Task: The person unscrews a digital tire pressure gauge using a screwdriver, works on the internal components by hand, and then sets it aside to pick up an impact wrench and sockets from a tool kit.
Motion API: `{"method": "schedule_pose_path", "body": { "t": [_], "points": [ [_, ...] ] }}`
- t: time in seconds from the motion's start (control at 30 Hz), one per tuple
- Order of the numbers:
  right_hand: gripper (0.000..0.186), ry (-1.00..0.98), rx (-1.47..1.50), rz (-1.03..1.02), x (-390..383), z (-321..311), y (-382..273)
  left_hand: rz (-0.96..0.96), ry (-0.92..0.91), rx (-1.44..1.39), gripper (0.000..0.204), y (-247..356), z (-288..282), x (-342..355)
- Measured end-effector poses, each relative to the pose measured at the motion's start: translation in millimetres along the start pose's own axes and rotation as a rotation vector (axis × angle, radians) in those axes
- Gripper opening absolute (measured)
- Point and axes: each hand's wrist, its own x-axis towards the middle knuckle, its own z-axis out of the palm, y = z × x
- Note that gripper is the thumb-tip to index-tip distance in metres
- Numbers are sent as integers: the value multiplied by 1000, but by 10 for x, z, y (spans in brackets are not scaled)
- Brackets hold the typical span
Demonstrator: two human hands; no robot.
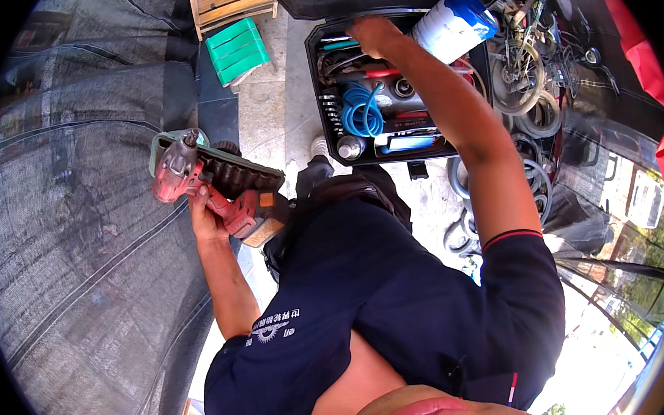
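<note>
My left hand is closed around the handle of a red cordless impact wrench, whose dark nose points away from me. Right behind the wrench is a long green-edged tray with a row of dark sockets; whether my fingers also touch it is hidden. At the far side of an open black toolbox is my right hand, fingers curled over the tools; what they grip is hidden. Below that hand lie red-handled pliers, a coiled blue hose and a small clear bottle.
A white and blue canister leans across the toolbox's far right corner. Tyres and wheel rims are piled at the right. A green package and a wooden stool stand far left. Dark mesh cloth covers the left side.
</note>
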Motion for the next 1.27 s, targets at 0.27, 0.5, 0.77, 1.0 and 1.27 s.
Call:
{"method": "schedule_pose_path", "body": {
  "t": [0.27, 0.5, 0.77, 1.0, 1.27],
  "points": [
    [25, -74, 44, 217, 327, 251, -257, 35, 89, 16, 72, -41, -267, -199],
    [24, -194, -153, -51, 647, 393, -389, 72, 264, 68, 70, -162, -655, -460],
    [35, 154, 64, 91, 176, 190, -185, 63, 264, 39, 71, -196, -810, -494],
    [33, 597, 339, 144, -1201, -579, -383, -6, 123, 36, 76, 71, -549, -176],
    [58, 290, 47, 223, -2745, 786, -993, 4, 29, 107, 73, 185, -327, 430]
  ]
}}
